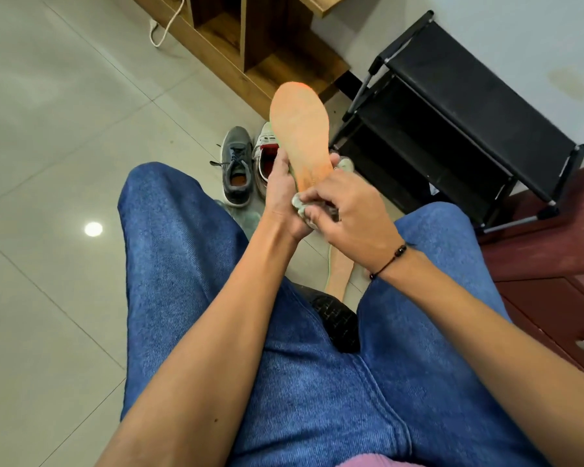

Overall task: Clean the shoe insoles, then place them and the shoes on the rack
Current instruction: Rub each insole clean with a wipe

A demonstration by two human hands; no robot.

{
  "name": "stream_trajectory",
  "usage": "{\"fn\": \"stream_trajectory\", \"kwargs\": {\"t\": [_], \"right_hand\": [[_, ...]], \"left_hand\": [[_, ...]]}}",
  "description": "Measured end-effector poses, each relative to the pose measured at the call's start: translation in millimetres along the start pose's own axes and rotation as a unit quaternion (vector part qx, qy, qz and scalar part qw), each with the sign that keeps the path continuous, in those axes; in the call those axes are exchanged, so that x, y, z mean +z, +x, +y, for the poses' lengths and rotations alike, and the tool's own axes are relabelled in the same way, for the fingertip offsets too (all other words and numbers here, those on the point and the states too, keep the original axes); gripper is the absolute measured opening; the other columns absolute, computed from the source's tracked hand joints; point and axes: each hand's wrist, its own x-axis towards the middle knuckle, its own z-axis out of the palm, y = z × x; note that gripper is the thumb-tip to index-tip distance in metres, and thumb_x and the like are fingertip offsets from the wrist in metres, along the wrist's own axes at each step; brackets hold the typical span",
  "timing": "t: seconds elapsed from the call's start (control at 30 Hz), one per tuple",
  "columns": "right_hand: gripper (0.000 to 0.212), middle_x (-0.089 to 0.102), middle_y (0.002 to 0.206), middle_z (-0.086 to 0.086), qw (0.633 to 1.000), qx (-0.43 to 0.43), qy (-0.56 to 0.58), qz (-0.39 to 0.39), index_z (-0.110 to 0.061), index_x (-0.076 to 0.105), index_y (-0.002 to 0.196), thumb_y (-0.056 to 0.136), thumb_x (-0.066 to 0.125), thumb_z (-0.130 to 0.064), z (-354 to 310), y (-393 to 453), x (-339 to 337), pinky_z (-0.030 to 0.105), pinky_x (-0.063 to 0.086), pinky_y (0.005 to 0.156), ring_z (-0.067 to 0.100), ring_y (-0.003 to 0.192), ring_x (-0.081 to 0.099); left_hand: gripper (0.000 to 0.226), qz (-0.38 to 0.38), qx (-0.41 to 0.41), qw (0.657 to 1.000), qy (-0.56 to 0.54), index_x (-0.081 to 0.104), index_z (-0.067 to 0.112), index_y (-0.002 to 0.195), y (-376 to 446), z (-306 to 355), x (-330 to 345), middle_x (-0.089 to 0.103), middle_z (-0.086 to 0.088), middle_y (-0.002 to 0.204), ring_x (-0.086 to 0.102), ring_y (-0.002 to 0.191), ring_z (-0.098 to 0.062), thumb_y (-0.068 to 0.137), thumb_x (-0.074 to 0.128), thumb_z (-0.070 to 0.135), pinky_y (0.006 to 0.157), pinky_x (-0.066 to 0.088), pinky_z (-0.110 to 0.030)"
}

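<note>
An orange insole stands upright in front of me, its heel end held in my left hand. My right hand presses a crumpled grey cloth against the insole's lower end. A second orange insole lies on the floor between my knees, partly hidden by my right wrist. A grey sneaker and a white sneaker with a red lining sit side by side on the tiles beyond my hands. The black shoe rack stands to the right with bare shelves.
A wooden shelf unit runs along the back, with a white cable on the floor beside it. A dark red cabinet stands at my right. My legs in blue jeans fill the foreground. Light grey floor tiles spread left.
</note>
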Motion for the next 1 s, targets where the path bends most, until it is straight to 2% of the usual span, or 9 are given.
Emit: {"fn": "stream_trajectory", "kwargs": {"t": [0.13, 0.27, 0.4, 0.5, 0.57, 0.7, 0.83, 1.0], "right_hand": [[0.020, 0.064, 0.082, 0.012, 0.997, 0.030, -0.059, 0.035, -0.007, 0.067, 0.084, 0.077, 0.054, -0.020, 13.0, 37.7, 1.5, 0.045, 0.046, 0.072, 0.032, 0.081, 0.056], [0.023, 0.063, 0.087, 0.014, 0.994, 0.056, -0.077, 0.053, -0.006, 0.067, 0.087, 0.080, 0.052, -0.023, 20.9, 63.6, 3.1, 0.041, 0.044, 0.074, 0.033, 0.086, 0.056], [0.021, 0.063, 0.082, 0.015, 0.995, 0.046, -0.049, 0.070, -0.005, 0.068, 0.083, 0.077, 0.055, -0.021, 14.1, 36.6, 8.4, 0.039, 0.046, 0.071, 0.033, 0.080, 0.057], [0.015, 0.063, 0.078, 0.012, 0.997, 0.029, -0.021, 0.072, -0.006, 0.069, 0.083, 0.076, 0.061, -0.016, 9.1, 2.7, 11.2, 0.039, 0.048, 0.069, 0.030, 0.077, 0.058], [0.014, 0.062, 0.077, 0.011, 0.997, 0.020, -0.032, 0.066, -0.006, 0.069, 0.082, 0.076, 0.060, -0.016, 10.6, 0.9, 9.0, 0.040, 0.048, 0.068, 0.030, 0.075, 0.058], [0.019, 0.062, 0.078, 0.015, 0.994, 0.035, -0.068, 0.080, -0.006, 0.068, 0.082, 0.078, 0.055, -0.020, 24.2, 38.9, 3.3, 0.044, 0.048, 0.067, 0.034, 0.076, 0.058], [0.024, 0.064, 0.087, 0.014, 0.993, 0.062, -0.052, 0.085, -0.007, 0.069, 0.088, 0.081, 0.053, -0.022, 33.9, 64.2, 1.6, 0.043, 0.048, 0.073, 0.031, 0.084, 0.059], [0.019, 0.063, 0.080, 0.013, 0.996, 0.016, -0.020, 0.087, -0.007, 0.070, 0.089, 0.078, 0.058, -0.016, 21.1, 25.2, 7.9, 0.036, 0.045, 0.072, 0.029, 0.078, 0.059]], "left_hand": [[0.053, -0.015, 0.005, 1.000, -0.005, 0.062, 0.009, 0.101, -3.8, -5.3, 2.2, 0.063, -0.011, 0.093, 0.065, 0.082, -0.021, 0.098, 0.027, 0.049, 0.074, 0.056, -0.030], [0.062, -0.031, -0.004, 1.000, 0.006, 0.075, 0.010, 0.086, -6.3, -7.2, 2.7, 0.071, -0.012, 0.089, 0.070, 0.079, -0.023, 0.100, 0.027, 0.046, 0.071, 0.058, -0.034], [0.049, -0.012, 0.001, 1.000, -0.011, 0.066, 0.006, 0.097, -2.9, -2.9, -0.5, 0.065, -0.012, 0.092, 0.066, 0.082, -0.021, 0.098, 0.033, 0.041, 0.078, 0.056, -0.031], [0.059, -0.003, -0.010, 1.000, 0.027, 0.068, 0.000, 0.098, -2.5, -1.5, -2.0, 0.061, -0.015, 0.103, 0.061, 0.089, -0.022, 0.097, 0.030, 0.045, 0.084, 0.052, -0.030], [0.056, -0.006, -0.011, 0.999, 0.042, 0.063, 0.001, 0.105, -2.6, -3.7, -0.1, 0.059, -0.015, 0.106, 0.059, 0.093, -0.022, 0.096, 0.030, 0.045, 0.088, 0.050, -0.031], [0.040, -0.014, -0.008, 0.999, 0.047, 0.059, 0.012, 0.099, -6.7, -10.9, 6.9, 0.057, -0.009, 0.099, 0.058, 0.089, -0.020, 0.097, 0.031, 0.039, 0.076, 0.052, -0.030], [0.041, -0.016, -0.018, 0.994, 0.110, 0.059, 0.017, 0.101, -10.7, -12.1, 7.2, 0.056, -0.007, 0.096, 0.053, 0.083, -0.022, 0.096, 0.031, 0.045, 0.067, 0.038, -0.034], [0.046, 0.009, -0.026, 0.996, 0.080, 0.058, 0.012, 0.104, -7.0, -6.5, 3.7, 0.058, -0.010, 0.097, 0.059, 0.088, -0.021, 0.098, 0.027, 0.044, 0.077, 0.054, -0.030]]}}
